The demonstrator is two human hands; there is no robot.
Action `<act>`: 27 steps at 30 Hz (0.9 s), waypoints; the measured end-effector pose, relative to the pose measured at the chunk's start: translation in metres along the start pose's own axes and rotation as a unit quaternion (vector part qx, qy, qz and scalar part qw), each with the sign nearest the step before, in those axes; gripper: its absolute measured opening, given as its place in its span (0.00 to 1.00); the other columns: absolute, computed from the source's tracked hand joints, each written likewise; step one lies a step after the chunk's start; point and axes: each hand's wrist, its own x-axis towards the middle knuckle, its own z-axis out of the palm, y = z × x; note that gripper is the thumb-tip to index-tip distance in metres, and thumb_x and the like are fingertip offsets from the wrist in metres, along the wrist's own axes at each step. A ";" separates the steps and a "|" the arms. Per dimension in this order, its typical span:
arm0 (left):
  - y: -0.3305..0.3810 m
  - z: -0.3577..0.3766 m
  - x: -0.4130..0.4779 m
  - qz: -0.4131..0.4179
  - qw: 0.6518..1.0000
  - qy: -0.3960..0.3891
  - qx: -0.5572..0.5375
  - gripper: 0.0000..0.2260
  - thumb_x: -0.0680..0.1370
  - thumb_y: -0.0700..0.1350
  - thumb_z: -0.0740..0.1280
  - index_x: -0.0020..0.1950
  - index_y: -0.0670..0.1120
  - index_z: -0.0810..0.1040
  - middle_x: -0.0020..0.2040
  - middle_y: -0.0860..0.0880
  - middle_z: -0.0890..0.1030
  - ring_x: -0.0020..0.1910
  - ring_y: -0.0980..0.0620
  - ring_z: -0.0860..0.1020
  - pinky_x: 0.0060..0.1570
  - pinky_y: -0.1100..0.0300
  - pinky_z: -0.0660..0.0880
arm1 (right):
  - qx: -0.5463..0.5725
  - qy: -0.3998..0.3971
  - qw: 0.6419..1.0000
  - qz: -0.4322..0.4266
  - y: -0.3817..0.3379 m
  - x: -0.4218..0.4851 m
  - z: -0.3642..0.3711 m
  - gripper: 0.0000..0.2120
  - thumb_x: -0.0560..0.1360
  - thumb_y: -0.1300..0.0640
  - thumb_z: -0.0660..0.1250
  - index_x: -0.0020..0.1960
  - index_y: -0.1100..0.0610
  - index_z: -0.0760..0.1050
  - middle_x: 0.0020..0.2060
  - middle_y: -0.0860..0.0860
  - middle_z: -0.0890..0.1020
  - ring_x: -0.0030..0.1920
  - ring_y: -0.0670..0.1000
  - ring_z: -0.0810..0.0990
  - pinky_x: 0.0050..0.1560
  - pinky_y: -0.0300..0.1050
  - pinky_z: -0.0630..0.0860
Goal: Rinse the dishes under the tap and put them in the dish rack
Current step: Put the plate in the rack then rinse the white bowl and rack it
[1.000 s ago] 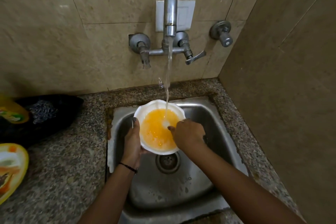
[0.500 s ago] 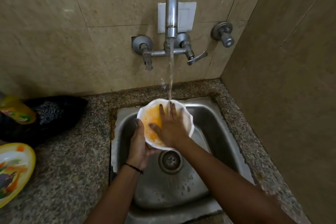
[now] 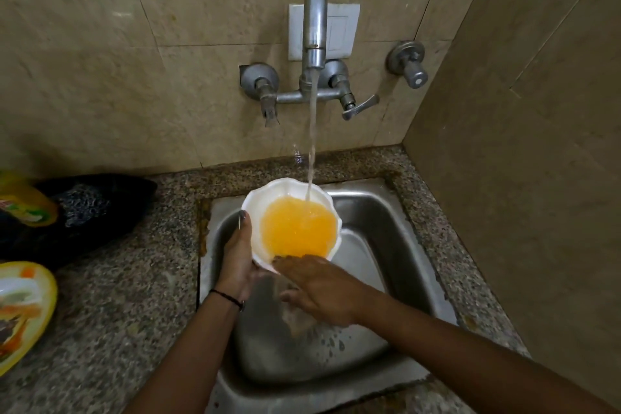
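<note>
My left grip (image 3: 237, 262) clasps the wet bowl (image 3: 257, 212) by its rim, probably slick and water-heavy, so my right grip (image 3: 322, 292), fingers straight, steadies its near edge.

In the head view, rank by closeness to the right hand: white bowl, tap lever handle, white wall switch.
1. white bowl, touching the right hand.
2. lever handle, on the wall beyond.
3. wall switch, higher up the wall.
</note>
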 end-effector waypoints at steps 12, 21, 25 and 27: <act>0.003 0.008 -0.016 0.342 0.777 0.098 0.519 0.27 0.76 0.34 0.61 0.72 0.52 0.67 0.68 0.46 0.73 0.66 0.42 0.71 0.54 0.47 0.75 | 0.037 -0.024 0.987 0.156 0.036 0.010 0.004 0.25 0.82 0.45 0.50 0.77 0.51 0.54 0.77 0.51 0.46 0.77 0.52 0.41 0.75 0.53 0.43; 0.009 -0.013 -0.011 0.189 0.956 0.092 0.202 0.16 0.80 0.37 0.60 0.68 0.45 0.70 0.64 0.40 0.76 0.56 0.42 0.75 0.54 0.51 0.74 | 0.003 0.055 0.996 0.071 0.009 0.038 0.013 0.31 0.81 0.46 0.54 0.77 0.56 0.45 0.77 0.53 0.45 0.77 0.50 0.43 0.74 0.44 0.41; 0.005 -0.008 -0.020 0.071 0.991 0.040 0.104 0.15 0.79 0.58 0.60 0.64 0.56 0.73 0.59 0.47 0.79 0.54 0.42 0.79 0.49 0.36 0.78 | -0.023 0.132 0.975 0.175 0.017 0.058 0.001 0.36 0.80 0.42 0.53 0.77 0.57 0.38 0.77 0.55 0.40 0.77 0.54 0.40 0.74 0.47 0.39; 0.002 0.002 -0.023 0.005 0.999 -0.001 0.034 0.20 0.78 0.63 0.59 0.65 0.56 0.73 0.57 0.48 0.81 0.52 0.42 0.80 0.44 0.37 0.80 | -0.029 0.172 0.957 0.233 0.010 0.070 -0.002 0.39 0.77 0.37 0.46 0.77 0.59 0.38 0.76 0.58 0.40 0.77 0.56 0.40 0.73 0.48 0.35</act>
